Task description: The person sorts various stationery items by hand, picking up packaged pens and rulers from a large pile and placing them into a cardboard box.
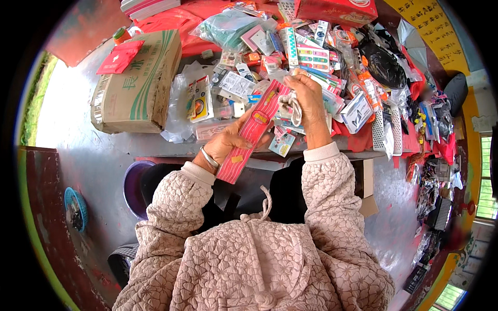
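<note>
Currently, long pink packet (254, 129) held aslant over the near edge of the table (129, 145), its lower end toward the wearer. Left hand (231, 142) clamped on the lower half, thumb across the face. Right hand (309, 98) at the upper end, fingers closed on a bunched pale cloth (290, 109); whether cloth and packet touch cannot be told.

Progress, by judgement: partway through with this piece. Done: packet picked up, cloth in hand. Left: packet not yet put down; whether the cloth has passed over its face is not visible.

Beyond the hands: dense heap of small packages (314, 58), apparently a large stock not in hand. Further out: black plastic bag (383, 62) to the right, cardboard box (129, 85) to the left, purple basin (126, 187) lower down.
</note>
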Available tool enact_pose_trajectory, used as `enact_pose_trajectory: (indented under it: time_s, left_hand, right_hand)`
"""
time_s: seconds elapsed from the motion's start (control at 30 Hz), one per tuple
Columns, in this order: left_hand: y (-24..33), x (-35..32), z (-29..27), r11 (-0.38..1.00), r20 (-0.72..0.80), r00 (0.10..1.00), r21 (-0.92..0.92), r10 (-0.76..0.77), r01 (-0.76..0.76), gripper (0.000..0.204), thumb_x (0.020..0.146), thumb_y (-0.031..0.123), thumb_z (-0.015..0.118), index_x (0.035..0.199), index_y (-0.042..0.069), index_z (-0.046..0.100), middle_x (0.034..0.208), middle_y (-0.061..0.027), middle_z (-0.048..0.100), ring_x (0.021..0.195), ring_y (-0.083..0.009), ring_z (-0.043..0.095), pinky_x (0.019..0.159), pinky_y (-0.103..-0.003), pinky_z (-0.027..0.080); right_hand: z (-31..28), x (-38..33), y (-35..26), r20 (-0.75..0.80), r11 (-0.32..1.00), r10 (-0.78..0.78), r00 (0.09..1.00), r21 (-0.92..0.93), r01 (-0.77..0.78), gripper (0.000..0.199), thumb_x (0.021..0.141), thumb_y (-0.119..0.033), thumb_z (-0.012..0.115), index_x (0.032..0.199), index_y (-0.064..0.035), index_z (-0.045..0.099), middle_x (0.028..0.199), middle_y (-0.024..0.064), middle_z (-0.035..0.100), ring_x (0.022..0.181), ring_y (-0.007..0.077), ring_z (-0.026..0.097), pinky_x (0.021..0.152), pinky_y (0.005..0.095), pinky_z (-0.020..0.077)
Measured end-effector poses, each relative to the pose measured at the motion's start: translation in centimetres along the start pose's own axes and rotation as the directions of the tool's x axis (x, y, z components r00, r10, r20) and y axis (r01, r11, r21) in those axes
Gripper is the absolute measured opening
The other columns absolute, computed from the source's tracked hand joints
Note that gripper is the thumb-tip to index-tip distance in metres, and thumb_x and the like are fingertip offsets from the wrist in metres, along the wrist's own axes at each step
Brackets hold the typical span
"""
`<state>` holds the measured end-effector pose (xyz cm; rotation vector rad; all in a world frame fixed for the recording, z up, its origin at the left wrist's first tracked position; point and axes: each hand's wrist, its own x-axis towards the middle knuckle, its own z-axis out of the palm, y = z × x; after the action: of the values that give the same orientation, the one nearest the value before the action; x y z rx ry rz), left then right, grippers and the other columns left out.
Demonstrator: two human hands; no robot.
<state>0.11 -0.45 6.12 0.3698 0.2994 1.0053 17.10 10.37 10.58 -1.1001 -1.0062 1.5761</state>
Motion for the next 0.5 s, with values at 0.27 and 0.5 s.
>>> enact_pose_trajectory:
  time_s: [0.27,0.5]
  left_hand:
    - [0.4,0.2,0.5,0.992,-0.044,0.993,-0.071,0.106,-0.109,0.091,0.056,-0.019,0.042,0.139,0.008,0.017,0.132,-0.0127,0.037,0.122,-0.0247,0.039,0.099,-0.035,0.037]
    - [0.3,-0.2,0.2,0.994,-0.112,0.988,-0.019,0.106,-0.109,0.092,0.053,-0.016,0.044,0.139,0.006,0.018,0.133,-0.0136,0.036,0.123,-0.0226,0.038,0.103,-0.035,0.032]
  right_hand:
    - [0.5,-0.9,-0.1,-0.141,0.809,-0.529,0.837,-0.381,0.448,0.008,0.077,-0.005,0.056,0.084,-0.0016,0.057,0.071,0.0054,0.059,0.059,0.0157,0.059,0.055,0.0264,0.0479]
    - [4.1,-2.0,3.8,0.555,-0.033,-0.664,0.501,-0.691,0.722,0.004,0.079,-0.012,0.057,0.082,-0.0097,0.059,0.077,0.0071,0.058,0.071,0.0211,0.059,0.060,0.0278,0.0469]
